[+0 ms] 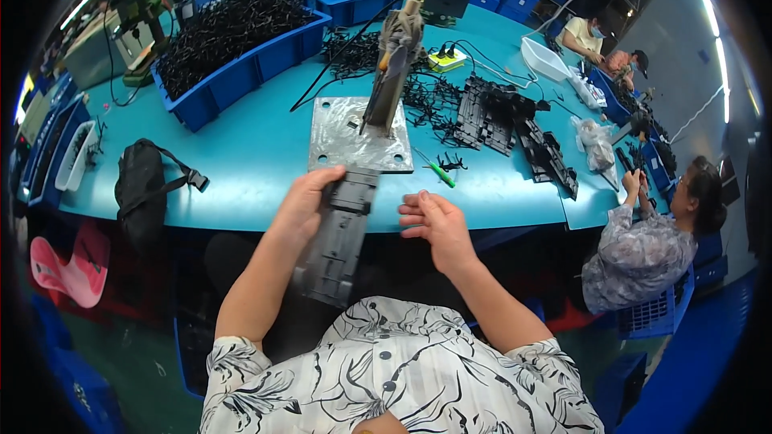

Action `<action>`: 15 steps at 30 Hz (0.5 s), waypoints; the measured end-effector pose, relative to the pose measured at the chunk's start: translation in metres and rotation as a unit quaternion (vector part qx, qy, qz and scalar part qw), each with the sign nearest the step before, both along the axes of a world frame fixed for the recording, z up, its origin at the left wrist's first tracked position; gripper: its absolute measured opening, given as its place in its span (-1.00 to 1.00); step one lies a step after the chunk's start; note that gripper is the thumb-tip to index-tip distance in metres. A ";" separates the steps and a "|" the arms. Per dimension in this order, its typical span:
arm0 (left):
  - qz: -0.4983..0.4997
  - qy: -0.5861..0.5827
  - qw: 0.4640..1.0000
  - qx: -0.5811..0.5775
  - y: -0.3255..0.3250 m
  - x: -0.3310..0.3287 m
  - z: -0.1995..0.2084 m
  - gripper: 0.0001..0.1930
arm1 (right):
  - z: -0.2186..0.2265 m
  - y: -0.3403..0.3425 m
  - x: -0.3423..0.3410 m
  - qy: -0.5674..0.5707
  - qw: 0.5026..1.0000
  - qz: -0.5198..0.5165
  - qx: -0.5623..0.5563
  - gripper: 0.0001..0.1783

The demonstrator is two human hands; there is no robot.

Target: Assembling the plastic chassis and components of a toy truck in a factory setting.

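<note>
My left hand (304, 202) grips the upper left edge of a long black moulded plastic panel (341, 233). The panel slants down over the table's near edge toward my lap. To its right, my right hand (439, 227) is apart from it, fingers curled in and thumb against them; anything inside is hidden. Just beyond the panel's top end lies a square metal base plate (338, 124) with corner holes. On it stands an upright post (392, 72) wrapped in cloth-like material. A small green-handled tool (441, 175) lies right of the plate, beside a few small black parts (453, 162).
A blue bin (241, 72) full of black parts stands back left. Stacked black panels (515, 124) and a power strip (446, 59) with cables lie on the turquoise table (249, 169). A black pouch (143, 189) hangs at the left edge. A co-worker (651, 241) sits at right.
</note>
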State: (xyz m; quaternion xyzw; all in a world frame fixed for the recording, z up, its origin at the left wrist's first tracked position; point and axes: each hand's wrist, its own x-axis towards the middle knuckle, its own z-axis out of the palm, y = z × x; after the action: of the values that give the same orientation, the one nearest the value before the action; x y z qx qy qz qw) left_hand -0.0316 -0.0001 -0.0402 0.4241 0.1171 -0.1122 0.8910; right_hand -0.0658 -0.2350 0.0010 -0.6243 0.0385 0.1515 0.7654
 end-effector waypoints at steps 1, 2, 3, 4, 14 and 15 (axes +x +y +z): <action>0.005 0.021 1.000 -0.016 0.010 0.000 0.009 -0.76 | -0.003 -0.017 0.007 -0.033 0.999 -0.018 -0.033 -0.64; 0.011 0.042 0.999 -0.033 0.021 -0.001 0.023 -0.76 | -0.006 -0.034 0.013 -0.066 0.995 -0.036 -0.067 -0.68; 0.042 0.025 0.999 -0.011 0.035 0.000 0.028 -0.75 | -0.008 -0.050 0.020 -0.088 0.991 -0.063 -0.081 -0.72; 0.075 0.008 0.997 0.010 0.052 0.003 0.030 -0.75 | -0.008 -0.064 0.030 -0.109 0.986 -0.087 -0.096 -0.76; 0.267 0.062 0.942 0.194 0.207 0.071 -0.004 -0.84 | -0.035 -0.144 0.151 -0.360 0.805 -0.190 -0.432 -0.79; 0.267 0.063 0.935 0.222 0.210 0.075 -0.004 -0.83 | -0.039 -0.146 0.160 -0.370 0.779 -0.195 -0.467 -0.78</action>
State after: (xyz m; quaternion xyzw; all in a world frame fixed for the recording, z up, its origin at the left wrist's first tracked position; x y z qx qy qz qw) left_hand 0.0438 0.2097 -0.0439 0.5566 0.3039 0.1328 0.7617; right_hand 0.0944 -0.3809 -0.0380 -0.8925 -0.0604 -0.2798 0.3486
